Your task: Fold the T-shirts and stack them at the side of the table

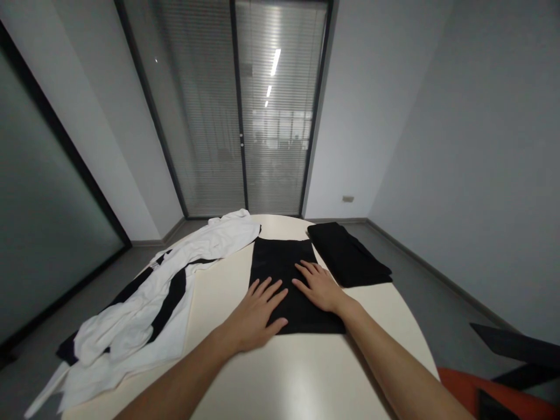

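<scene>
A black cloth (pixel 280 256), folded into a flat rectangle, lies on the white table in front of me. My left hand (pixel 261 309) rests on its left side with the fingers spread. Flat on the right part of the same cloth lies my right hand (pixel 318 286), its fingers also apart. Just beyond my right hand is a second folded black cloth (pixel 350 256), near the table's right edge. Neither hand grips anything.
White garments with black bands (pixel 184 262) lie loosely heaped along the left side of the round-edged table (pixel 301 379). An orange and black chair (pixel 490 385) stands at the lower right. Glass panels with blinds (pixel 280 163) rise behind the table.
</scene>
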`<act>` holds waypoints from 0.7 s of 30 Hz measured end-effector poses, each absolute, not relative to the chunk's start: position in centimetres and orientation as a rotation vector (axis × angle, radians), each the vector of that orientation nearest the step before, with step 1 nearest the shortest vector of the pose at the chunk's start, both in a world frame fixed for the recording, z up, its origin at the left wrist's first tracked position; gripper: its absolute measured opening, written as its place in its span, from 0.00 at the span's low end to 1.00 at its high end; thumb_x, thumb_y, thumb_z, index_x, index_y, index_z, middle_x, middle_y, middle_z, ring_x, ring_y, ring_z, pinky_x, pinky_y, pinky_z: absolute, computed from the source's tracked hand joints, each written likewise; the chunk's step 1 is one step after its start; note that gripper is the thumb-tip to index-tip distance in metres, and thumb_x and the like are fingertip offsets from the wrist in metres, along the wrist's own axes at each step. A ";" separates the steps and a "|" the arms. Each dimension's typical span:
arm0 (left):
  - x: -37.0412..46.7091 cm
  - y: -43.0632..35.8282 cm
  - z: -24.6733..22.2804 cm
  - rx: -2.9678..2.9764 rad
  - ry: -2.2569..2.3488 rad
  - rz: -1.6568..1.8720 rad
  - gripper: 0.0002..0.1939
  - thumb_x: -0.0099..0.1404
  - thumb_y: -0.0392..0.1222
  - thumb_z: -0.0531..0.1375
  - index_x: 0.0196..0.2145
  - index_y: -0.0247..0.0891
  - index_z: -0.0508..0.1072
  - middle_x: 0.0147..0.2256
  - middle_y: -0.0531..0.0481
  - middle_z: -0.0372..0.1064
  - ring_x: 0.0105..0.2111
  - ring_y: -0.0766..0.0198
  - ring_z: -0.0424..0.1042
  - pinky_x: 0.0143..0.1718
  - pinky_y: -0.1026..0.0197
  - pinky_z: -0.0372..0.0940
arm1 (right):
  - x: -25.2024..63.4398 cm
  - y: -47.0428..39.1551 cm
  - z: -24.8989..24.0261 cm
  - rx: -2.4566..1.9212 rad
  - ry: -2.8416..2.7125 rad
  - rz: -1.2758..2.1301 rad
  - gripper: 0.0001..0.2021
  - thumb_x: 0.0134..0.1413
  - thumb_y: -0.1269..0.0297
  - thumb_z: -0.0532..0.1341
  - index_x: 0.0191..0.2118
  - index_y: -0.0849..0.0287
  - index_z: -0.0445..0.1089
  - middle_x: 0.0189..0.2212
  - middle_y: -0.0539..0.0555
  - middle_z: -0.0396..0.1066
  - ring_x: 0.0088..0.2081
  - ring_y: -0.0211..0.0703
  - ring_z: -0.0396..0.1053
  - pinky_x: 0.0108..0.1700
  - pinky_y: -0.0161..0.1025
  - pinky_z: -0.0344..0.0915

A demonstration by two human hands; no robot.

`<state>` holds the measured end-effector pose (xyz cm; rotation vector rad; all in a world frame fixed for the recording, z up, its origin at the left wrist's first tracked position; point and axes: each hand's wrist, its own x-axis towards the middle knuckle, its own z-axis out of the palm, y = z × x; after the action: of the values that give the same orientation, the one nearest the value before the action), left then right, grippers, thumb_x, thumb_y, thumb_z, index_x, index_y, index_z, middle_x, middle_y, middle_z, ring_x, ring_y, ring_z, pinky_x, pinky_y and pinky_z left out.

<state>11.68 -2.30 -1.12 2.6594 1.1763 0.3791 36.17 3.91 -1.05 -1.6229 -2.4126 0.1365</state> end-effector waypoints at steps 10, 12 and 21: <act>10.3 -1.6 -1.5 2.635 1.098 0.352 0.47 0.61 0.61 0.64 0.71 0.48 0.49 0.72 0.42 0.39 0.71 0.39 0.33 0.67 0.31 0.38 | 35.7 3.0 0.0 -1.362 -2.557 0.459 0.35 0.63 0.35 0.49 0.70 0.43 0.51 0.72 0.51 0.42 0.72 0.57 0.36 0.70 0.62 0.35; 10.2 -1.6 -1.1 2.661 1.070 0.351 0.49 0.59 0.60 0.66 0.70 0.45 0.51 0.71 0.40 0.40 0.71 0.38 0.35 0.67 0.31 0.39 | 35.7 3.1 -0.2 -1.384 -2.574 0.499 0.36 0.62 0.34 0.49 0.71 0.43 0.50 0.72 0.52 0.41 0.72 0.58 0.36 0.70 0.62 0.34; 10.7 -2.6 2.0 2.795 0.855 0.362 0.07 0.65 0.39 0.60 0.39 0.41 0.78 0.43 0.49 0.76 0.43 0.59 0.73 0.44 0.59 0.68 | 36.3 3.4 0.8 -1.343 -2.567 0.474 0.30 0.63 0.38 0.51 0.66 0.43 0.61 0.69 0.52 0.55 0.68 0.61 0.49 0.66 0.64 0.46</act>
<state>10.74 -2.64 2.04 2.7950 0.8555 0.3620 36.28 3.40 0.76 -1.3433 -2.5674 0.4740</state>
